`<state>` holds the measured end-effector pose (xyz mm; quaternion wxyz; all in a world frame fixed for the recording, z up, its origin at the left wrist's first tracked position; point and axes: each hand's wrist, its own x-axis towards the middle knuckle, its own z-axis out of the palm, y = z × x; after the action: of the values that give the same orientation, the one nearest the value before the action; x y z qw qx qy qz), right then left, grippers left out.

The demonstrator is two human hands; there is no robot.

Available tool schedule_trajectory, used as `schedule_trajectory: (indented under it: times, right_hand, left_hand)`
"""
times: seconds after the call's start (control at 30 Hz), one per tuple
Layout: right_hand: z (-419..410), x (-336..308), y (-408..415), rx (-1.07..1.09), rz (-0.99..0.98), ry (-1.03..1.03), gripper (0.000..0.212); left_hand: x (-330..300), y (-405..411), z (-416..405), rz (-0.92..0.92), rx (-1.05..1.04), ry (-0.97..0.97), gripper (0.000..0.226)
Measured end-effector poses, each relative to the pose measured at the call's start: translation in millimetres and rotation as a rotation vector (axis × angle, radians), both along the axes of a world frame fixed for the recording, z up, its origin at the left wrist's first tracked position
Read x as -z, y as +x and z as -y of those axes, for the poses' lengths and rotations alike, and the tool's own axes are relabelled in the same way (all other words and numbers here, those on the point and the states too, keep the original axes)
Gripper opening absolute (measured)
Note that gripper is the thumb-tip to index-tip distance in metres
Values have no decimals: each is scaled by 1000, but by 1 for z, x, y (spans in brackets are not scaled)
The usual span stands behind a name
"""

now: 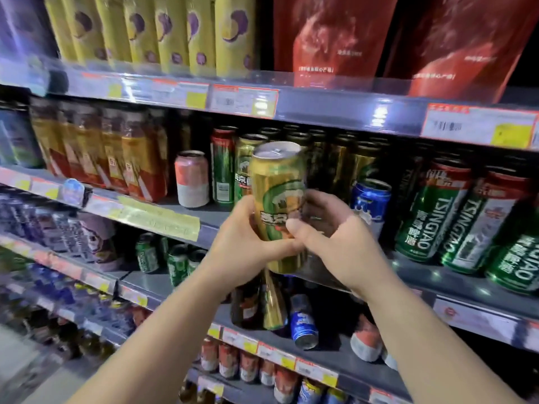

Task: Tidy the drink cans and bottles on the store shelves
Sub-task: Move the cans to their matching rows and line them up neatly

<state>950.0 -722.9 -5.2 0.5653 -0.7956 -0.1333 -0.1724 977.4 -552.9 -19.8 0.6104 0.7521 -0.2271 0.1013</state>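
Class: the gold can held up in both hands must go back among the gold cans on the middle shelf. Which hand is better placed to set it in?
Probably the right hand: it wraps the gold can on the side facing the gold row. The left hand grips the side away from it.

Held can [278,205]: gold, green oval emblem, silver top. Short can [192,177]: pink over white. Blue can [369,201]: blue, white print. Tall cans [423,217]: green, white lettering, red tops. Pouches [329,39]: red. Upper packs [172,33]: yellow, purple motif. Price tags [243,100]: white, yellow patch, red edge.
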Motion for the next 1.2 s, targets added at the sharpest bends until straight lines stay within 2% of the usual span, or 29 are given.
schedule_trajectory:
  times: [0.07, 0.13, 0.17, 0.23, 0.3, 0.33, 0.5, 0.63, 0.73, 0.87, 0.97, 1.03, 1.2]
  right_hand:
    - [-1, -7, 7, 151, 103, -23, 46]
    - [14, -10, 7, 405, 194, -131, 39]
    - [24, -9, 6, 531, 188, -250, 43]
    - [38, 0, 1, 700, 19, -536, 64]
    - [33, 19, 2, 758, -150, -749, 82]
    - [26, 29, 5, 761, -167, -793, 86]
    - [11, 37, 20, 815, -16, -547, 77]
    - [11, 11, 30, 841, 149, -325, 73]
    - [11, -14, 49, 845, 154, -262, 70]
    - [14, -40, 79, 857, 58, -362, 62]
    - [14, -59, 102, 841, -87, -580, 56]
    - [14, -68, 113, 835, -169, -683, 58]
    - [18, -70, 120, 860, -205, -736, 69]
  left_hand:
    - [-2, 17, -23, 6, -33, -27, 71]
    - [-6, 31, -45, 33, -88, -46, 69]
    - [-7, 37, -56, 48, -106, -62, 66]
    - [-7, 46, -71, 84, -131, -87, 58]
    - [-7, 54, -78, 91, -144, -94, 50]
    - [-5, 58, -79, 88, -141, -93, 51]
    - [7, 72, -78, 40, -89, -66, 80]
    - [11, 77, -80, 27, -52, -36, 82]
    - [9, 74, -79, 32, -37, -38, 78]
    - [9, 69, -80, 21, -37, -39, 74]
    - [11, 68, -83, 12, -32, -38, 70]
    - [11, 66, -85, 18, -41, -27, 67]
    - [12, 67, -93, -14, -49, -46, 65]
